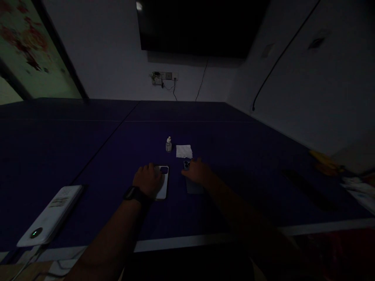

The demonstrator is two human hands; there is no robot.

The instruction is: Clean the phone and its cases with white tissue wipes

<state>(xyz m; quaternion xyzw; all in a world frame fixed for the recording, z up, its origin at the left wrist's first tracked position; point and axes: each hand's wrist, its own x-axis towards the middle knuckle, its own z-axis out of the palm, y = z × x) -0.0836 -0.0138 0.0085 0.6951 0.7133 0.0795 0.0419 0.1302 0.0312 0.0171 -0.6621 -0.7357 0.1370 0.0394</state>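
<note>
Left hand (147, 180): half-curled on flat white phone case (163, 190); grip unclear
Right hand (198, 171): we clasp slim grey phone (195, 188)
Lenses (186, 164): touch could smudge

A dim indoor room, home or office unclear: big television (202, 25) at top centre, wall sockets (168, 76) below, flowered panel (35, 47) upper left, wide blue table (222, 136) across the middle.

Hands (147, 180) (197, 171): two. Forearms (113, 230) (231, 207): two. Watch (132, 192): one. Phone (194, 188): one. Case (164, 183): one. Bottle (168, 146): one. Tissue (184, 151): one. Power bank (52, 214): one. Screen (199, 25): one. Cable (277, 62) on right wall: one.
</note>
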